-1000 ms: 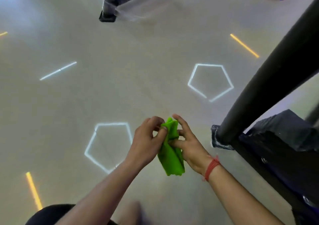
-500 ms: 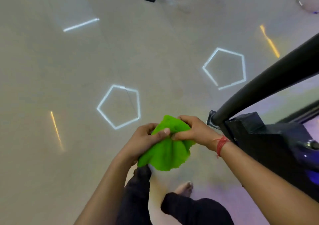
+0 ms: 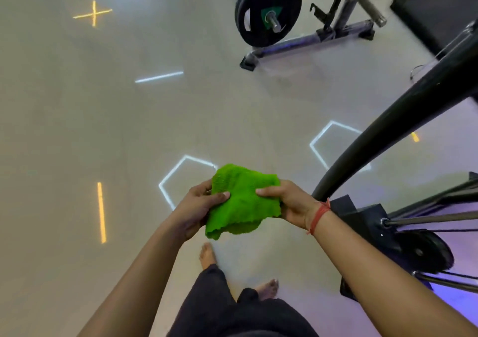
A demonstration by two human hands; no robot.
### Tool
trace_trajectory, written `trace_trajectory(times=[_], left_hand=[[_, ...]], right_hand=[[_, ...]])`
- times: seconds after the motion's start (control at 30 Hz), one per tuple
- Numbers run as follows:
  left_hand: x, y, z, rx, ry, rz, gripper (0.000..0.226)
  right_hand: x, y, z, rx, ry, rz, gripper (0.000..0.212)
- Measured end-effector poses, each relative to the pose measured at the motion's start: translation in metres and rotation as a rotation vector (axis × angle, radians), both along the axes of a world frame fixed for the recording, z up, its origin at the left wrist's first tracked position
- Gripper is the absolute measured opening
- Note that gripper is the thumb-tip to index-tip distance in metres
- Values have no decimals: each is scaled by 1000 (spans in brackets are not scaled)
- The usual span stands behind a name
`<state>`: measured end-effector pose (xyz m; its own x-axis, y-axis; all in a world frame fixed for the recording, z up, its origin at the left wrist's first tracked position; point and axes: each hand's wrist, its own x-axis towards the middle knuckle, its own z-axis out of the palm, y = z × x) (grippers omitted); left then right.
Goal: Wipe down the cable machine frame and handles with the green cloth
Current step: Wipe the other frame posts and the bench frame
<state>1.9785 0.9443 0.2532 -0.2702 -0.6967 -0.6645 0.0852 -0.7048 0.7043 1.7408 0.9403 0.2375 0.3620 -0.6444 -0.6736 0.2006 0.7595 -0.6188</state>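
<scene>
I held the green cloth low in the frame's centre, left hand and right hand each pinching a side. Its lower edge hung loose; I judged it could slip from so light a hold. It spread roughly left-right, sagging downward, just left of the black frame tube.

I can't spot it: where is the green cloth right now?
Low in the head view's centre, the green cloth is held between the left hand and right hand, left of the black frame tube.
</scene>
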Motion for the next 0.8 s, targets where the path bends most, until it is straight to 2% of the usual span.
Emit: trace_trajectory(times=[0.1,0.17,0.23,0.37,0.47,0.53,0.6,0.7,0.8], left_hand=[[14,-7,19,-52,7,-16,38],[23,-20,30,-86,-1,-7,39],[34,-42,33,-88,18,2,42],[55,-98,30,-30,152,16,22],[63,-142,27,-157,38,-106,17],[64,-172,26,-298,-55,-208,23],[64,-201,26,-367,-72,-269,39],[61,-241,29,-419,-103,-351,58],[44,-281,33,-457,-158,-426,59]], right_hand=[[10,-4,15,-181,102,-79,37],[17,-12,25,-302,124,-109,57],[26,-28,29,-393,184,-74,63],[38,-74,34,-422,217,8,34],[51,-109,43,-431,255,-49,22],[58,-131,48,-503,442,-70,20],[61,-154,52,-483,563,-36,34],[59,-185,60,-357,515,133,46],[51,-216,62,-379,587,215,32]])
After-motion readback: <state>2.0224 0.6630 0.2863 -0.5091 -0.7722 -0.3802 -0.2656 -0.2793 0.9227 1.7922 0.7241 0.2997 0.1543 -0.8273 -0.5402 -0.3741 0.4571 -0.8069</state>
